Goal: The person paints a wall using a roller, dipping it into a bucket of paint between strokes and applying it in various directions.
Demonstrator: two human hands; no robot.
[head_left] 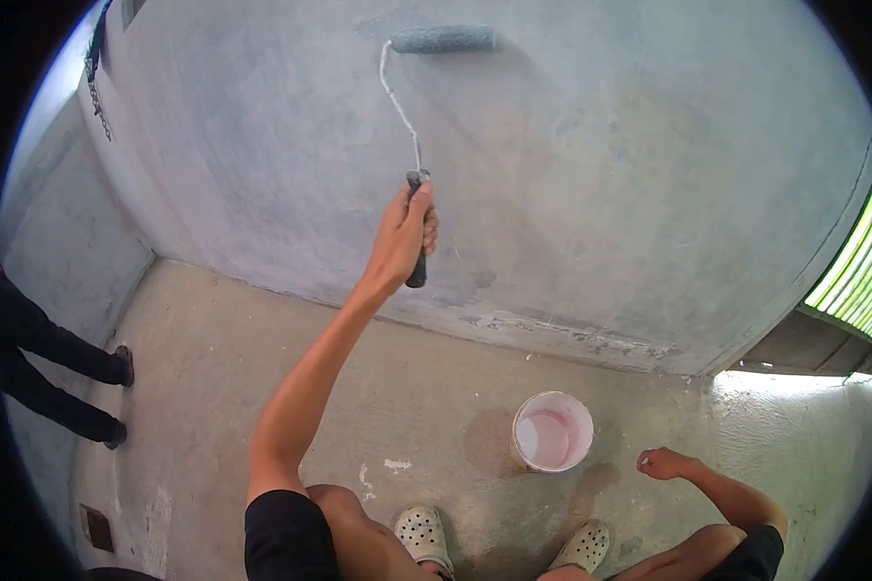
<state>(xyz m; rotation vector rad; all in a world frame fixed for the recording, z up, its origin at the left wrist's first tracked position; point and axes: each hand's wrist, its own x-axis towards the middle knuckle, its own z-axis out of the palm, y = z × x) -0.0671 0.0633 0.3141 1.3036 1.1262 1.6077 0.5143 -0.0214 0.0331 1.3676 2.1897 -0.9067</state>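
Observation:
My left hand (404, 234) is wrapped around the black handle of a paint roller (443, 40), up against the grey wall (572, 174). The roller's sleeve looks grey and damp and lies level near the top of the view; its bent metal frame is coated in whitish paint. Low on the right, my right hand (664, 464) hangs above the floor with its fingers curled in, and I see nothing held in it. Just left of that hand, a white bucket (587, 431) stands upright on the floor, with pale pinkish liquid inside and smears on its inner wall.
Another person's dark-trousered legs (58, 353) stand at the left. My feet wear pale clogs (422, 535) on the concrete floor (213, 387). A chain (97, 102) hangs at upper left. Bright green slats (857, 261) show at right, and a small drain (97, 528) sits at lower left.

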